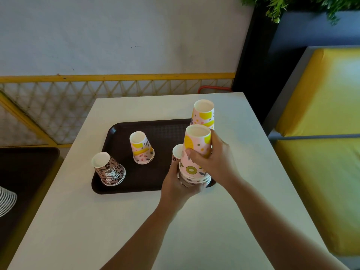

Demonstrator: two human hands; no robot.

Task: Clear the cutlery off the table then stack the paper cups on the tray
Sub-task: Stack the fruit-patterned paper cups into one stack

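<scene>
A dark brown tray lies on the white table. Upside-down paper cups stand on it: a leopard-print cup at the front left, a fruit-print cup in the middle, another fruit-print cup at the back right. At the tray's front right corner is a stack of fruit-print cups. My right hand grips its top cup from the right. My left hand holds the stack's base from below and left. A small cup shows partly behind the stack. No cutlery is visible.
A yellow bench seat runs along the table's right side. Behind the table is a wall with a yellow lattice rail. A dark seat with a striped object sits at the left. Green plants hang at the top right.
</scene>
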